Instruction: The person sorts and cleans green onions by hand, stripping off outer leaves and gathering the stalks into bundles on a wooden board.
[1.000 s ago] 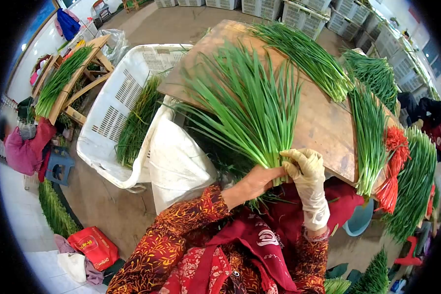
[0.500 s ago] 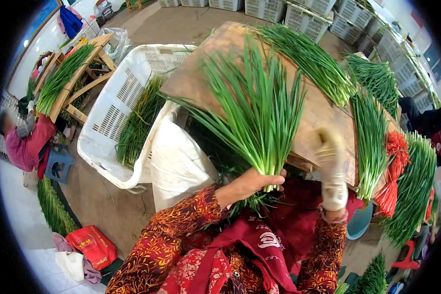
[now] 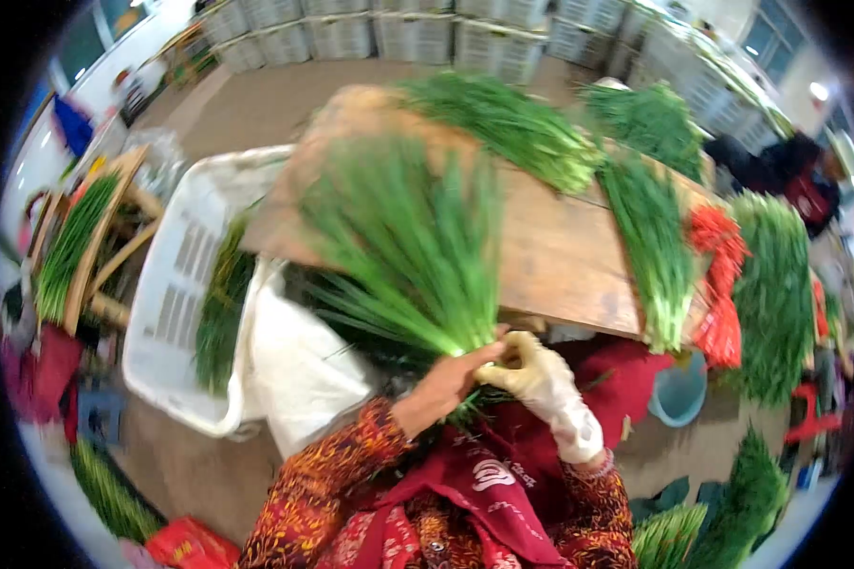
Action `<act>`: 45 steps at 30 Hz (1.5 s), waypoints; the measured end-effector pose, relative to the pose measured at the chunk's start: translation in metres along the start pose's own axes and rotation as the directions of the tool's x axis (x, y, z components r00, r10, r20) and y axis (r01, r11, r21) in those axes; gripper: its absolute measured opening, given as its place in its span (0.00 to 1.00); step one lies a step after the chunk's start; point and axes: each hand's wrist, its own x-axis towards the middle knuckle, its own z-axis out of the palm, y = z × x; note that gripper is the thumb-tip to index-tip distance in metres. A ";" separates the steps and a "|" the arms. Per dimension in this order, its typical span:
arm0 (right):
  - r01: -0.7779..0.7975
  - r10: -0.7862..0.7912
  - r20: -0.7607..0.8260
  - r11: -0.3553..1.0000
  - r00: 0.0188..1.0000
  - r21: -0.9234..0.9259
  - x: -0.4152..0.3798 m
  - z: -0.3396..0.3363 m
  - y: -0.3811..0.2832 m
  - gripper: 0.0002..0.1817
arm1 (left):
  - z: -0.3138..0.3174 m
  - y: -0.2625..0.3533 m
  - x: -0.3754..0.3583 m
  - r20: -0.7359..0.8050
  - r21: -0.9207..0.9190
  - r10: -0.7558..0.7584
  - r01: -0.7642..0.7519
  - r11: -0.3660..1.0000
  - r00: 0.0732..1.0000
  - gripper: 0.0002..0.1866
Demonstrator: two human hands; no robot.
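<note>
My bare left hand (image 3: pixel 441 389) is wrapped round the pale stem ends of a bunch of garlic chives (image 3: pixel 422 256). Its green leaves fan out over the wooden board (image 3: pixel 560 275), blurred by motion. Close against the stem ends, my right hand (image 3: pixel 541 384), in a pale glove, has its fingers curled together; what they pinch, if anything, is hidden. Loose green scraps lie below the hands by the dark red apron (image 3: pixel 531 455). On the board rest further chive bundles: one along the far edge (image 3: pixel 503 123) and one at the right (image 3: pixel 650 247).
At the left stands a white plastic basket (image 3: pixel 176 332) with chives inside and a white cloth (image 3: pixel 304 360) over its near side. Red ties (image 3: pixel 718 275) hang at the board's right end, above a blue bucket (image 3: pixel 678 389). Another person (image 3: pixel 807 180) is at the far right.
My right hand has come left from beside the bunch to its stem ends. The view has shifted, and the chives and my left hand now appear lower and further left.
</note>
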 end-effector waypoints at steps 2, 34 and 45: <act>0.105 -0.106 0.008 0.992 0.994 0.063 -0.002 0.001 0.016 0.37 | 0.005 0.001 -0.006 -0.003 0.083 -0.003 0.004 0.997 1.000 0.16; 0.025 0.239 -0.207 0.596 0.949 0.802 -0.009 -0.108 0.142 0.18 | 0.155 -0.014 0.224 0.091 0.571 0.477 -0.439 0.694 0.874 0.42; -0.285 0.428 -0.188 0.811 0.884 0.510 -0.051 -0.116 0.118 0.26 | 0.145 -0.033 0.205 0.780 0.595 0.016 -0.735 -0.325 0.625 0.19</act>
